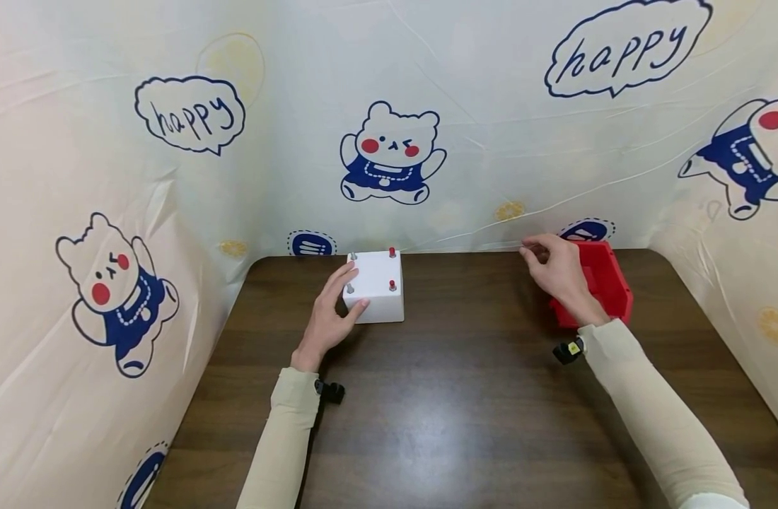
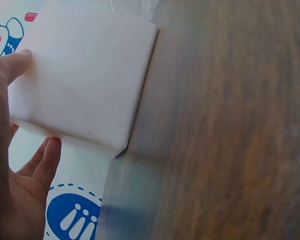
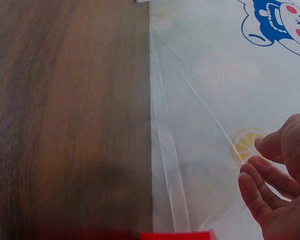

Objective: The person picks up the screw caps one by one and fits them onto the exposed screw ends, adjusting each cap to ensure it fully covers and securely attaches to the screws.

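Note:
A white box [image 1: 379, 309] stands near the table's back edge. Two silver bolts [image 1: 350, 288] stick up along the left of its top, two red-tipped posts [image 1: 392, 285] along the right. My left hand [image 1: 322, 329] holds the box at its left front corner, thumb against the front and fingers along the left side; in the left wrist view the thumb presses the white face. Above the red bin's [image 1: 621, 293] left side hovers my right hand [image 1: 561, 272], its fingers loosely bent. The right wrist view shows nothing between its thumb and fingertips.
A dark brown wooden table [image 1: 453, 396] lies beneath both hands. Patterned cloth [image 1: 287, 177] hangs close behind and on both sides. Small black cameras [image 1: 330, 392] are strapped at both wrists.

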Demonstrator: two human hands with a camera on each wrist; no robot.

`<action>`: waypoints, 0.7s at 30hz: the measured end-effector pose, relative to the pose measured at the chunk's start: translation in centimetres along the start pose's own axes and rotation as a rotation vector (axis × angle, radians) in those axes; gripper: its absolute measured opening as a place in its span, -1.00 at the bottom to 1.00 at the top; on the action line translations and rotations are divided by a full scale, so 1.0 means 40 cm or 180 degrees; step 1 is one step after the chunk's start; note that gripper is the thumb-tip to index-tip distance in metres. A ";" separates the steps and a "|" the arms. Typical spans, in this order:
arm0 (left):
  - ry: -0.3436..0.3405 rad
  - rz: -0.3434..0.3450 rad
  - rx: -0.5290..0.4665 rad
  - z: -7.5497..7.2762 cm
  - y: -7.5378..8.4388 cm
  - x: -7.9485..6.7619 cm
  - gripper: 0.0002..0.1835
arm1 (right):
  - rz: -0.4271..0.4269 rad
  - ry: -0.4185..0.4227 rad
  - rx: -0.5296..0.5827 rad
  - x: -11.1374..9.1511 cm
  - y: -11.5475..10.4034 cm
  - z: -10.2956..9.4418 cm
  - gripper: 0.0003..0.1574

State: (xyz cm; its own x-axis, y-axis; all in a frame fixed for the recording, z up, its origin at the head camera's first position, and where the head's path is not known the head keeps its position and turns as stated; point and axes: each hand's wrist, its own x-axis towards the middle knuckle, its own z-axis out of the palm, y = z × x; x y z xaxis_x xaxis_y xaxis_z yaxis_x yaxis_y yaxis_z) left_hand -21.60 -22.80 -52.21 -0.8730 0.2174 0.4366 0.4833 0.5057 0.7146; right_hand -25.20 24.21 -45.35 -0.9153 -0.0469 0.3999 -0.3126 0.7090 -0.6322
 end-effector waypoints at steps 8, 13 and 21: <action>-0.0006 0.0018 -0.0015 0.001 -0.005 0.000 -0.30 | -0.0017 0.0007 0.0060 -0.009 0.033 -0.001 -0.67; -0.0004 -0.0009 -0.0037 0.001 -0.005 -0.001 -0.30 | 0.0010 0.0001 0.0021 -0.012 0.048 -0.007 -0.68; -0.0006 0.0003 -0.0027 0.000 -0.002 0.000 -0.30 | 0.0131 0.0015 -0.0083 -0.017 0.067 -0.025 -0.68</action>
State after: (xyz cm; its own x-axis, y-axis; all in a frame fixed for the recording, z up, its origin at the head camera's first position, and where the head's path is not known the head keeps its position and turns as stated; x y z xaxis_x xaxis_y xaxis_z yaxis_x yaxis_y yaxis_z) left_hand -21.64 -22.86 -52.27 -0.8727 0.2194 0.4361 0.4845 0.4985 0.7188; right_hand -25.18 26.83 -46.65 -0.9261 -0.0138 0.3771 -0.2677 0.7283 -0.6308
